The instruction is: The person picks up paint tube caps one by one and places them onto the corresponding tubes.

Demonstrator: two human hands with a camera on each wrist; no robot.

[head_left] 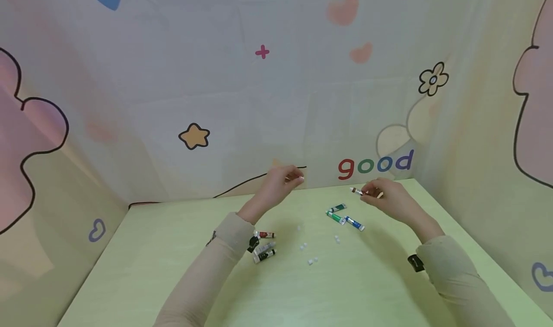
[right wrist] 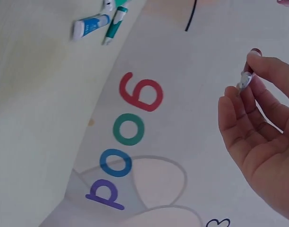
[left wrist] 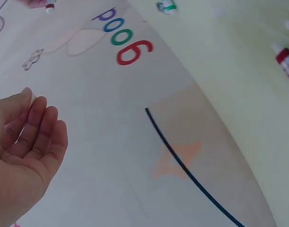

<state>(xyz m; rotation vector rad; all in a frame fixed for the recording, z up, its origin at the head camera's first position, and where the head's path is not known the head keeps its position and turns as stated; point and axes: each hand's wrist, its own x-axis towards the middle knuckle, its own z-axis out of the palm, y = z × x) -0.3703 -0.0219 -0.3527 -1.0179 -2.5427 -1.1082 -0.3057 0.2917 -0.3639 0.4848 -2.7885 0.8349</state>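
Soft, diffuse light, with faint shadows and some blur up close
In your head view the table [head_left: 298, 300] is brightest towards the bottom middle, while the upper backdrop [head_left: 224, 77] looks dimmer and greyer; a soft-edged shadow falls on the table beside your right sleeve [head_left: 458, 267], and the small white caps [head_left: 309, 261] look washed out; your left wrist view blurs the red tube [left wrist: 287, 61] at its edge, and your right wrist view leaves the blue tube [right wrist: 92, 26] slightly soft

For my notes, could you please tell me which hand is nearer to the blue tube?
Right: the right hand is raised to the right of the blue tube; the left hand, also raised, is farther off to its left.
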